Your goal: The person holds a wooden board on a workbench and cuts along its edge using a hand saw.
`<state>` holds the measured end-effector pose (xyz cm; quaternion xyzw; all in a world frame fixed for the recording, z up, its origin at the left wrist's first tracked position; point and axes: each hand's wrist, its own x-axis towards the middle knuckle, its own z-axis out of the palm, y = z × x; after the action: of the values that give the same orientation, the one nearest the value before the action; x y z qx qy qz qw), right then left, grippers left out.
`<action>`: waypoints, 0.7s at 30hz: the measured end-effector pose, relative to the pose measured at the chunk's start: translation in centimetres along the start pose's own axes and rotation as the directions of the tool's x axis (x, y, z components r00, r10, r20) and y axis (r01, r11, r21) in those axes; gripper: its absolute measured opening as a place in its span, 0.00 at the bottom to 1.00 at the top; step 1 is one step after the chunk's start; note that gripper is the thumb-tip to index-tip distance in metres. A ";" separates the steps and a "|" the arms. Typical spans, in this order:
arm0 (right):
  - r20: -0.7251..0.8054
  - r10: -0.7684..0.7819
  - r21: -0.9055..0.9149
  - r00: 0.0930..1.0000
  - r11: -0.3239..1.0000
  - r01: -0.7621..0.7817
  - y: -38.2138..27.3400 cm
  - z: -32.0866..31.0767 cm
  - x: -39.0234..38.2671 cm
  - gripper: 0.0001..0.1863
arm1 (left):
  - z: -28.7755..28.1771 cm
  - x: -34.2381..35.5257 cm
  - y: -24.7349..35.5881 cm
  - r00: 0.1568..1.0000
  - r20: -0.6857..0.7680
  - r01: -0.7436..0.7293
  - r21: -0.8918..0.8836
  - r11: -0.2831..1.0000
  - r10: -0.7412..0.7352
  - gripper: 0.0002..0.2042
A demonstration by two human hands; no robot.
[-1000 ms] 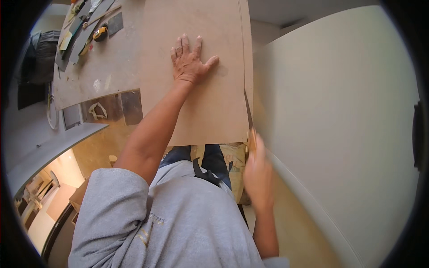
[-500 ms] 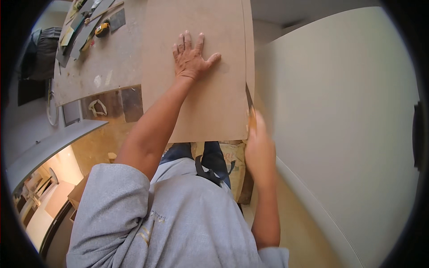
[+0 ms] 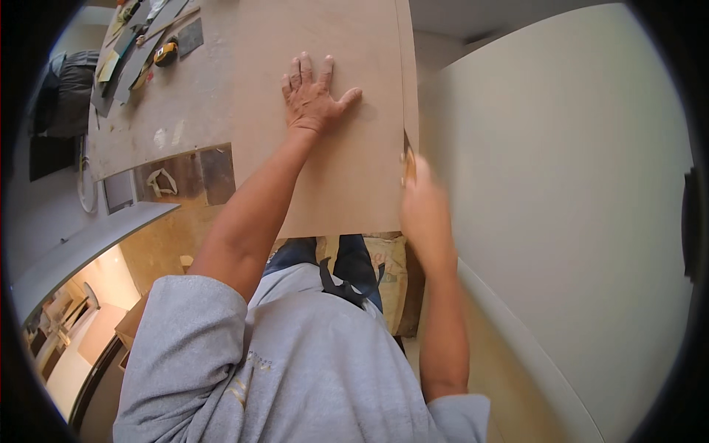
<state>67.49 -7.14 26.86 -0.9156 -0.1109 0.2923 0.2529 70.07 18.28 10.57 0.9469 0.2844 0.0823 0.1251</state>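
Clock is read from the middle of my head view. Right hand (image 3: 427, 210) at 3, motion-blurred, fingers wrapped around the orange-brown wooden handle of a handsaw with a dark, narrow blade (image 3: 410, 166). Handle sits between 1 and 2, blade pointing up toward 12; only a short stretch of steel shows, so I can't tell how deep it is.

Left hand (image 3: 314, 103) at 11: palm down, fingers and thumb spread wide, flat on the big tan rectangular sheet board (image 3: 340, 184). It grips nothing. Board runs from center up past the top of frame at 12. Blade is at a thin dark line (image 3: 403, 81) near the board's right edge; line continues up toward 12, a narrow strip lying to its right.

Further out: worn pale work table (image 3: 199, 111) at 10, left of the board. On it, between 10 and 11, I have a yellow-and-black tape measure (image 3: 166, 53) just beside a dark grey square piece (image 3: 191, 38), with long grey strips (image 3: 151, 48) near them.

Large off-white panel (image 3: 561, 184) fills 3. Long grey shelf-like board (image 3: 96, 236) at 9. Printed tan sack (image 3: 389, 277) at 5, below the board's near edge.
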 end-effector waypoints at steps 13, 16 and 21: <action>-0.054 0.064 -0.092 0.997 0.993 -0.068 -0.1 1.1 4.8 0.28 | -0.3 0.1 0.8 1.000 0.018 -0.006 0.001 1.000 0.006 0.50; 0.012 0.021 -0.069 1.000 0.997 -0.020 -0.6 0.1 3.1 0.28 | -0.1 -0.2 0.1 0.999 0.042 0.011 0.003 1.000 -0.011 0.50; -0.013 0.067 -0.015 0.998 0.998 -0.068 2.2 -0.5 -14.3 0.29 | -0.9 0.0 -0.9 0.998 0.030 0.046 0.019 0.999 -0.046 0.50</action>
<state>56.39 -14.26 32.87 -0.9227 -0.0806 0.2938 0.2363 69.40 19.14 11.21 0.9424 0.3050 0.0622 0.1228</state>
